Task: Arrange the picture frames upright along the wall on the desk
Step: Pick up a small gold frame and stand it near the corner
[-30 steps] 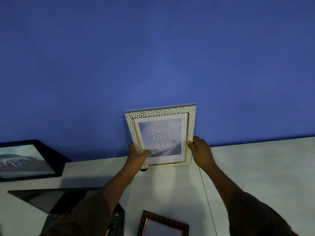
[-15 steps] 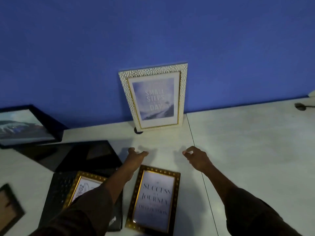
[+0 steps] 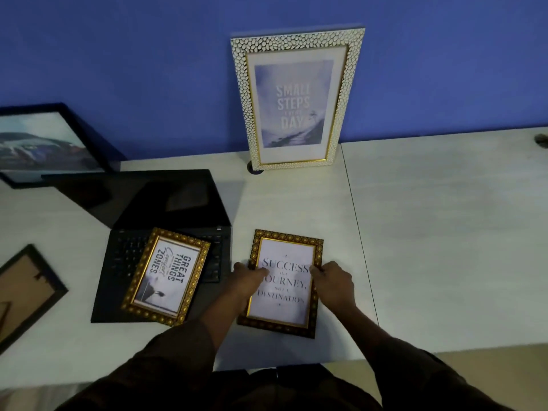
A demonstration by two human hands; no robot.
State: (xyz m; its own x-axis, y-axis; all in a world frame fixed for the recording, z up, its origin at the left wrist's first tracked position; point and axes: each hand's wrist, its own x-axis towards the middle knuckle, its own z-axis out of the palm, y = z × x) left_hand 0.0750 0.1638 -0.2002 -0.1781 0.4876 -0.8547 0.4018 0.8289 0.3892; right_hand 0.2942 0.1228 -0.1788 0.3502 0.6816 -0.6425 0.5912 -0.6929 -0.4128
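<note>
A white pebbled frame (image 3: 296, 99) reading "Small steps every day" stands upright against the blue wall (image 3: 148, 54). In front of it, a dark gold frame (image 3: 281, 307) reading "Success is a journey" lies flat, face up, on the white desk (image 3: 444, 232). My left hand (image 3: 247, 277) grips its left edge, thumb over the glass. My right hand (image 3: 333, 280) grips its right edge. A second gold frame (image 3: 167, 272), "Great things", lies flat and tilted on a laptop keyboard.
An open black laptop (image 3: 160, 200) lies left of centre. A black landscape frame (image 3: 38, 143) leans at the wall on the far left. A black frame (image 3: 23, 289) lies back-up at the left edge. The desk's front edge is near my body.
Both hands let go of the white frame, left standing against the wall, drew back toward me and closed on the gold "Success" frame. My view tilted down.
</note>
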